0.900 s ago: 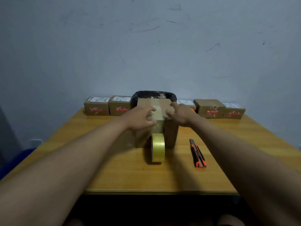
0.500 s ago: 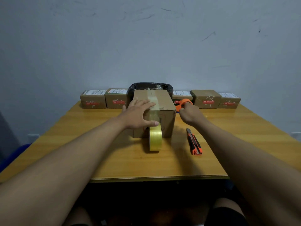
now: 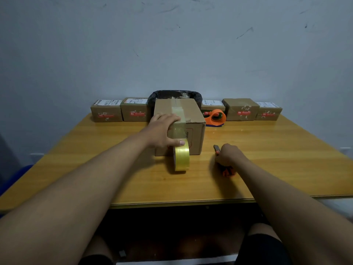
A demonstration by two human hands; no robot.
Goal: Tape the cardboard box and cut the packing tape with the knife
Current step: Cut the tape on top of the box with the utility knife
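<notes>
A brown cardboard box point(image 3: 193, 115) stands mid-table with a strip of clear tape running over its top and down its near face. The yellow tape roll point(image 3: 181, 158) stands on edge against the box's front, still joined to that strip. My left hand point(image 3: 162, 131) presses on the box's near top edge, thumb on the taped front just above the roll. My right hand point(image 3: 226, 154) is closed around the orange and black utility knife point(image 3: 228, 171) on the table, right of the roll; only the knife's two ends show.
A row of small labelled cartons point(image 3: 107, 111) lines the back edge of the wooden table point(image 3: 286, 159). A black-lined bin point(image 3: 175, 94) stands behind the box. An orange tape dispenser point(image 3: 216, 116) lies to the box's right rear.
My right hand left the box top, went back toward the orange dispenser, then came down to the knife and closed on it. My left hand stayed on the box.
</notes>
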